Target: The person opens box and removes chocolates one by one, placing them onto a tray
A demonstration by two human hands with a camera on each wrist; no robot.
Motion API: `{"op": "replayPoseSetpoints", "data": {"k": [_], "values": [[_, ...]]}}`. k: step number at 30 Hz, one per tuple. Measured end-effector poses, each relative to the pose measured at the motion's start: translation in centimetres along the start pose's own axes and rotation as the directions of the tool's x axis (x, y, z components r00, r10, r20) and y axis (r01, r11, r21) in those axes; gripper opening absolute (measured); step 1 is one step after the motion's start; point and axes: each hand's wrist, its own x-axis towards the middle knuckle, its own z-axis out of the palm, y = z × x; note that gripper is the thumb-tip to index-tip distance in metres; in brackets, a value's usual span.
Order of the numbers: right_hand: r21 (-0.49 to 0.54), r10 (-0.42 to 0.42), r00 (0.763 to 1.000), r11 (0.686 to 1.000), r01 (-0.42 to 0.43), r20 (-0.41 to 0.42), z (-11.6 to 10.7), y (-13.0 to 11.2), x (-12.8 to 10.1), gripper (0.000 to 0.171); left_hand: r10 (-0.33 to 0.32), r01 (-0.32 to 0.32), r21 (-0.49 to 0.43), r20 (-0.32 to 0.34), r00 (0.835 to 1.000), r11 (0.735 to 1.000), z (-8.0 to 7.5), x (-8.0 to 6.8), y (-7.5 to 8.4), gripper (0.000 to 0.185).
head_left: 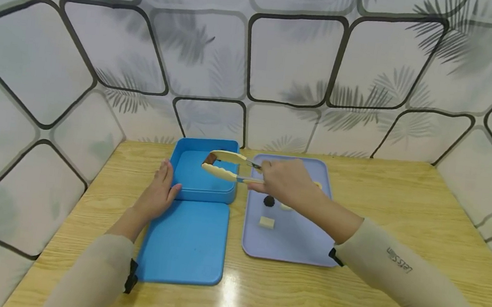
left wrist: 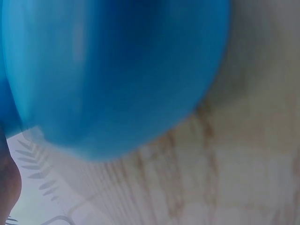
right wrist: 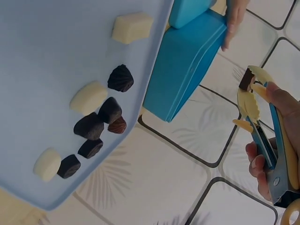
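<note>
My right hand [head_left: 286, 179] grips a pair of tongs [head_left: 221, 173] with cream scalloped tips and metal arms. Pinched between those tips is a brown chocolate piece [head_left: 210, 159], held over the open blue box [head_left: 204, 196]; the right wrist view shows the chocolate [right wrist: 246, 79] in the tongs too. My left hand [head_left: 158, 195] rests along the box's left side, fingers straight and thumb at the near corner. A flat blue lid [head_left: 187, 245] lies in front of the box. In the left wrist view, a blue rounded wall [left wrist: 154, 93] fills much of the picture.
To the right of the box sits a lavender tray [head_left: 290, 244], partly covered by my right arm. White chocolates [right wrist: 132, 27] and several dark chocolates [right wrist: 121, 78] lie on it. All stand on a wooden table [head_left: 387, 190], with a patterned wall covering [head_left: 293, 62] behind.
</note>
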Motion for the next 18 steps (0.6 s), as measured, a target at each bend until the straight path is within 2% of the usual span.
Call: {"op": "replayPoseSetpoints", "data": {"k": [6,13,18], "values": [[-0.018,-0.075,0.989,0.997,0.073,-0.127,0.0,0.7,-1.4,0.061,0.000,0.000,0.001,-0.001,1.000,1.000,0.1,0.0,0.0,0.068],[-0.003,-0.137,0.972,0.990,0.139,-0.189,-0.6,1.1,-3.3,0.058,0.006,-0.006,-0.006,-0.005,1.000,1.000,0.2,0.0,0.0,0.067],[-0.002,-0.150,0.961,0.988,0.154,-0.234,-1.1,1.6,-4.7,0.079,0.030,-0.029,0.038,-0.029,0.999,0.999,0.0,0.1,0.0,0.067]]}}
